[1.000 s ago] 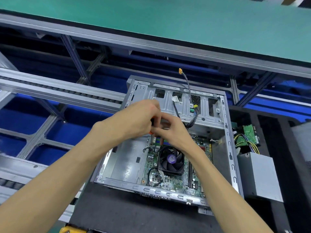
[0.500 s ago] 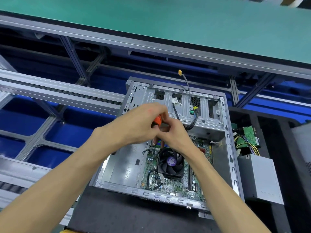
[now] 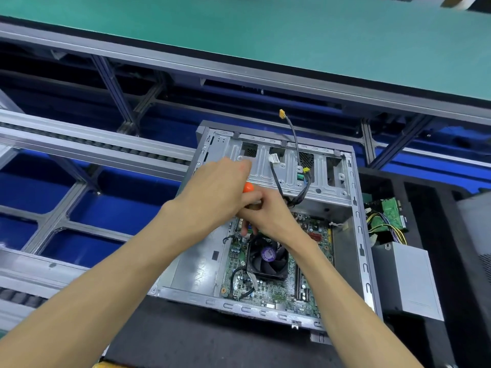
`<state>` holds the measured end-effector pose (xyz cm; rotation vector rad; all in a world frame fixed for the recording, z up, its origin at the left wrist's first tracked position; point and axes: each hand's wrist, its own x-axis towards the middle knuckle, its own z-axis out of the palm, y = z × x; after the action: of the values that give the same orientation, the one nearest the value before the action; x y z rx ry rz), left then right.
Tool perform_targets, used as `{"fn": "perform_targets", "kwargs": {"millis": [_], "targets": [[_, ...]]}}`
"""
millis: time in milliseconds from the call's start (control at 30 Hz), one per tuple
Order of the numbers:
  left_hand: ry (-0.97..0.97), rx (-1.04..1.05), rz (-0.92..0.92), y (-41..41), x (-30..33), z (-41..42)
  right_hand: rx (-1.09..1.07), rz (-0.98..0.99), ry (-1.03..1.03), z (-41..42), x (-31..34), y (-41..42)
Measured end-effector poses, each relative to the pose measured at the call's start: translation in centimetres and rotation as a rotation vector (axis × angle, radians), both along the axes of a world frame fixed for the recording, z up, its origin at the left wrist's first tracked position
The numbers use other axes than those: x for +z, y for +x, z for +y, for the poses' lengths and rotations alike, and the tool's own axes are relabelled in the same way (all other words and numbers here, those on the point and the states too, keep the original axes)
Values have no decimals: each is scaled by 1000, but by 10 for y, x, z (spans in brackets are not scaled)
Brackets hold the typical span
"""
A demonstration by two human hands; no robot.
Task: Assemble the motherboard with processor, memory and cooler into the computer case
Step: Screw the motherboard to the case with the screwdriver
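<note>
The open grey computer case [image 3: 356, 235] lies on its side on a black mat. Inside it sits the green motherboard [image 3: 276, 290] with the black cooler fan [image 3: 268, 257] on top. My left hand [image 3: 215, 192] grips an orange-handled screwdriver [image 3: 248, 187] above the board's far edge. My right hand [image 3: 268, 216] touches the left hand and holds the tool lower down; its fingers point down at the board. The screwdriver's tip is hidden behind the hands.
Black cables with yellow and green plugs [image 3: 303, 173] hang from the case's drive bay. A grey power supply [image 3: 409, 280] with coloured wires and a small green board [image 3: 390, 213] lie right of the case. A conveyor rail [image 3: 93, 147] runs left; a green bench [image 3: 265, 35] lies beyond.
Both hands have stayed together over the board's far edge. The left hand has turned and shifted, so the orange handle end now shows between the hands.
</note>
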<state>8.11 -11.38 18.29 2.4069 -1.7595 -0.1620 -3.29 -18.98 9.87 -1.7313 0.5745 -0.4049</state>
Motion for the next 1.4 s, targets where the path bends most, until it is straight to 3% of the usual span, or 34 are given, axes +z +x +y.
{"fn": "perform_targets", "kwargs": {"millis": [133,333,500,600,700,800,867,933,1033,1133,1267,1333,1400], "targets": [[146,-240,149,9,8,-3,-6,26,58,-2,-3,-4],[49,3,-66,0,4,-2,29,-37,47,-1,-1,0],[186,-254,154,7,11,0,5,-3,56,-3,-5,-4],[60,-34,-34,-1,9,2,12,-42,61,-4,-5,-2],[96,76,-181,-4,2,0,12,-48,63,-1,-6,0],[203,-85,38,0,8,0,12,4,18,0,-7,0],[231,-240,91,1,12,2,7,64,-5,-1,-8,-1],[118,-217,-16,-2,9,3,4,48,8,-1,-7,-1],[85,51,-217,-4,7,2,14,20,37,1,-5,0],[117,17,-116,-2,3,0,12,29,46,1,-7,0],[172,-279,88,6,9,2,-21,86,22,0,-9,-1],[92,-230,9,3,5,3,-19,55,15,1,-6,-1],[59,-53,-165,-1,2,3,-7,21,20,2,-5,0]]}}
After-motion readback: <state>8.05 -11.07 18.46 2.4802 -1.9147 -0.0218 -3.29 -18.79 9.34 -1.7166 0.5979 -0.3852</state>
